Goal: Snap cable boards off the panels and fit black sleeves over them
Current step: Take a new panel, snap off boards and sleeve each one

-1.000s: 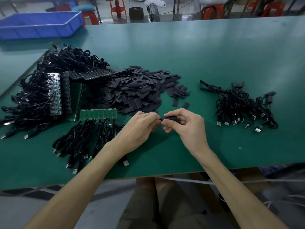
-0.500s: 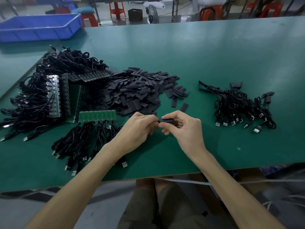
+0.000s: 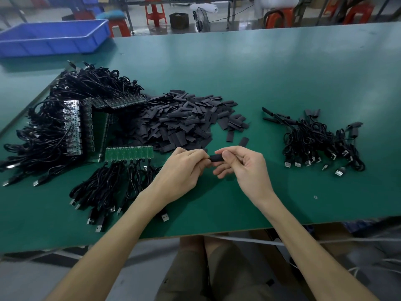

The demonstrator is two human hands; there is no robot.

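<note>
My right hand point(image 3: 243, 168) pinches a black sleeve point(image 3: 217, 158) between thumb and fingers, just above the green table. My left hand point(image 3: 182, 170) grips the other end, where the cable board is hidden inside its fingers; its cable runs down to a USB plug point(image 3: 165, 217). Behind my hands lies a heap of loose black sleeves point(image 3: 182, 122). A green panel of boards point(image 3: 129, 153) with cables attached lies to the left. Further left, more panels point(image 3: 76, 127) are stacked among tangled cables.
A pile of sleeved cables point(image 3: 319, 142) lies at the right. A blue bin point(image 3: 54, 39) stands at the back left corner. The table's front edge point(image 3: 217, 233) runs just below my wrists. Red stools and a fan stand beyond the table.
My hands have stayed together at the same spot; the sleeve looks slid a little further toward my left hand. Piles have not moved.
</note>
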